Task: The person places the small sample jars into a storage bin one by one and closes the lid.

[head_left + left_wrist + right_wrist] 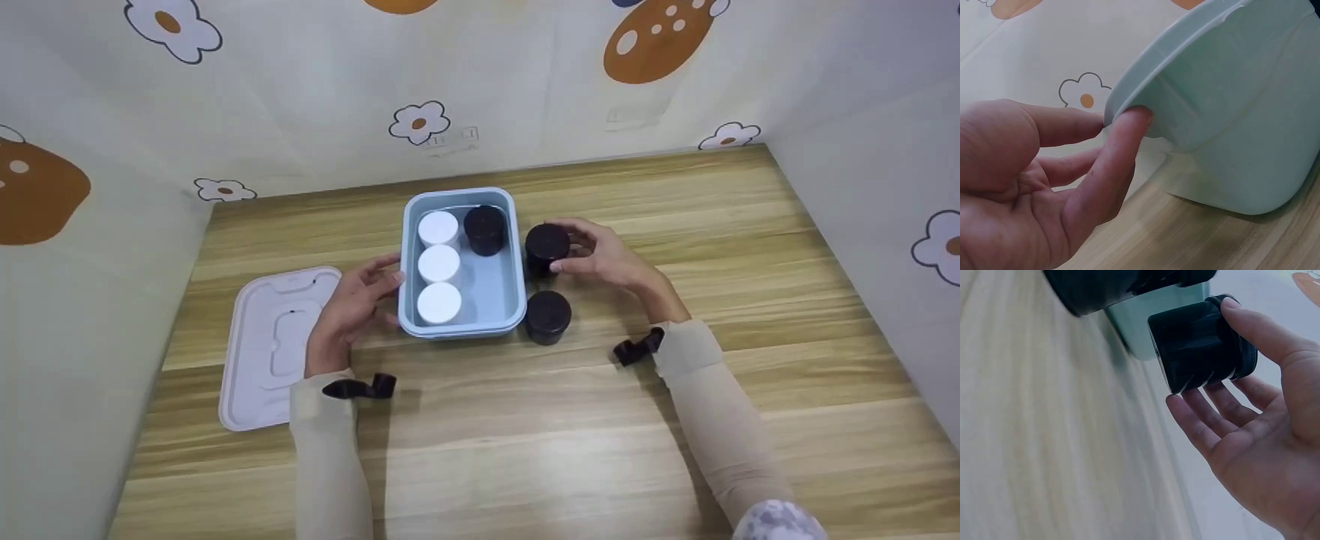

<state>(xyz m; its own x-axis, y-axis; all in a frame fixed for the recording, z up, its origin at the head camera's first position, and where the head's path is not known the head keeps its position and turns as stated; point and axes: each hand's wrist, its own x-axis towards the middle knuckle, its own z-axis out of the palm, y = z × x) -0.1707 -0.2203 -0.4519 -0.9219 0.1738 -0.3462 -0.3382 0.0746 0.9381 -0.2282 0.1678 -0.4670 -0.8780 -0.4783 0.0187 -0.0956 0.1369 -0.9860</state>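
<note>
A light blue plastic bin (487, 292) stands near the table's middle. Thumb and fingers of my left hand (349, 304) pinch its left rim, seen close in the left wrist view on the bin's rim (1145, 73). Along the bin's left side stand three white-lidded jars (439, 304); one black jar (485, 231) is at its far right corner. Outside, just right of the bin, my right hand (615, 259) grips another black jar (547, 244). In the right wrist view this jar (1196, 346) appears raised off the table, thumb on its lid edge. A further black jar (548, 319) stands nearer me.
A white lid (251, 367) lies on the wooden table (525, 465) at the left, partly behind my left forearm. Patterned wall coverings (300, 112) border the table at the back and sides. Black camera mounts (637, 346) sit on both sleeves.
</note>
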